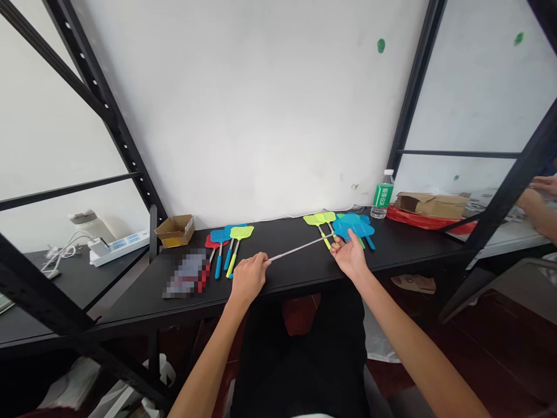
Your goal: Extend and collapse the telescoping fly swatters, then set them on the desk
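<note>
A blue fly swatter (352,224) with its thin metal shaft drawn out long is held across the front of the black shelf, between both hands. My left hand (250,276) is closed around the handle end, and most of the handle is hidden in the fist. At the other end, my right hand (349,249) grips the swatter where the shaft meets the blue head, thumb against the head. Behind that head lie yellow-green swatters (319,219) and others partly covered. Left of my left hand rest a yellow-green swatter (241,233), blue swatters (220,235) and a red one (212,242).
A small open cardboard box (175,231) and a blurred-out item (187,276) sit at the left. A water bottle (382,194) stands back right, beside a cardboard piece (430,205) on red plastic. Black metal posts (420,81) frame both sides. Another person's hand (539,200) shows far right.
</note>
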Demonstrator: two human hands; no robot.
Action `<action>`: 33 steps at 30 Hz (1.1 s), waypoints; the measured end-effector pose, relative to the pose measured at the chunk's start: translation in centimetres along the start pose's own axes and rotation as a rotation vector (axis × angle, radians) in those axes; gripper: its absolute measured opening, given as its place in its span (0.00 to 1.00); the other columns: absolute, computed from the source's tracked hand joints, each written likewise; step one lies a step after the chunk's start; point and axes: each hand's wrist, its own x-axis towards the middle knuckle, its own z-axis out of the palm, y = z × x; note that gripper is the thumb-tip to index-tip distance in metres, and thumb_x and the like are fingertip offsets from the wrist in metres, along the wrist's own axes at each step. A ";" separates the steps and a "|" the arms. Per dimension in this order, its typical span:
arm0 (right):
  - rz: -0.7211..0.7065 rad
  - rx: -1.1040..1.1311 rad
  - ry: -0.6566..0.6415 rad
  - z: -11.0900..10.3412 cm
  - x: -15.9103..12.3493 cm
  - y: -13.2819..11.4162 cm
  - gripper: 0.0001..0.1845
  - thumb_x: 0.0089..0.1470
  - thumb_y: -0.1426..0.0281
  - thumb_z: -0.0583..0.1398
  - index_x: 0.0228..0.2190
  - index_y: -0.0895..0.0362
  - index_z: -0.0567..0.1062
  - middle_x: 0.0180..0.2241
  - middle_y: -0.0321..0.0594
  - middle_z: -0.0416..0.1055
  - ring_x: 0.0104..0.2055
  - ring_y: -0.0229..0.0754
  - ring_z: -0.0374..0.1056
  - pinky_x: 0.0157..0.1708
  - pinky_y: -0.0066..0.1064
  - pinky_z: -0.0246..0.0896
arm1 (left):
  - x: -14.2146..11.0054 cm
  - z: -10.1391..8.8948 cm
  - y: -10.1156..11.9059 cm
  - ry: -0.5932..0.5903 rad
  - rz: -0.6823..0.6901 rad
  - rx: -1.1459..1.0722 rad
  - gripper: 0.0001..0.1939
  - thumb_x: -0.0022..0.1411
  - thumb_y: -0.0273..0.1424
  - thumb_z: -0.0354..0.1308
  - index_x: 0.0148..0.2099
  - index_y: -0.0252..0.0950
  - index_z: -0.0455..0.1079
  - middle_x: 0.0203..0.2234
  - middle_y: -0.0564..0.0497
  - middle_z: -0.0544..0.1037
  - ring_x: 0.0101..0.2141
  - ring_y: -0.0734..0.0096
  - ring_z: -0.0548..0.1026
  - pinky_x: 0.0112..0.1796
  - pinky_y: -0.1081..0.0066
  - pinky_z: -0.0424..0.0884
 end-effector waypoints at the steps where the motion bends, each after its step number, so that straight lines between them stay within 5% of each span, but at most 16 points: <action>1: 0.003 -0.001 -0.008 -0.1 0.0 0.0 0.14 0.58 0.60 0.61 0.27 0.55 0.66 0.24 0.35 0.66 0.21 0.34 0.59 0.20 0.27 0.60 | 0.0 0.1 0.0 0.001 0.004 0.000 0.15 0.75 0.37 0.41 0.42 0.40 0.66 0.32 0.50 0.80 0.31 0.62 0.75 0.32 0.67 0.57; 7: 0.024 -0.002 -0.014 -0.1 0.1 0.1 0.11 0.57 0.64 0.63 0.27 0.55 0.68 0.24 0.35 0.66 0.22 0.34 0.59 0.22 0.27 0.63 | 0.0 0.2 -0.2 0.018 0.049 -0.048 0.14 0.74 0.37 0.42 0.42 0.40 0.66 0.32 0.51 0.79 0.30 0.64 0.74 0.31 0.67 0.56; 13: 0.035 -0.047 -0.059 -0.1 0.1 0.1 0.08 0.56 0.65 0.63 0.37 0.56 0.76 0.22 0.32 0.64 0.21 0.33 0.58 0.21 0.25 0.61 | -0.1 0.2 -0.1 -0.007 0.087 -0.075 0.12 0.74 0.38 0.44 0.42 0.40 0.66 0.34 0.52 0.80 0.32 0.64 0.75 0.32 0.68 0.58; 33: 0.013 -0.114 -0.095 -0.8 0.5 0.7 0.08 0.54 0.65 0.64 0.31 0.57 0.75 0.19 0.31 0.59 0.22 0.33 0.57 0.22 0.25 0.60 | -0.3 0.1 -0.1 -0.036 0.081 -0.110 0.13 0.74 0.39 0.44 0.45 0.41 0.68 0.34 0.52 0.80 0.34 0.64 0.76 0.31 0.69 0.59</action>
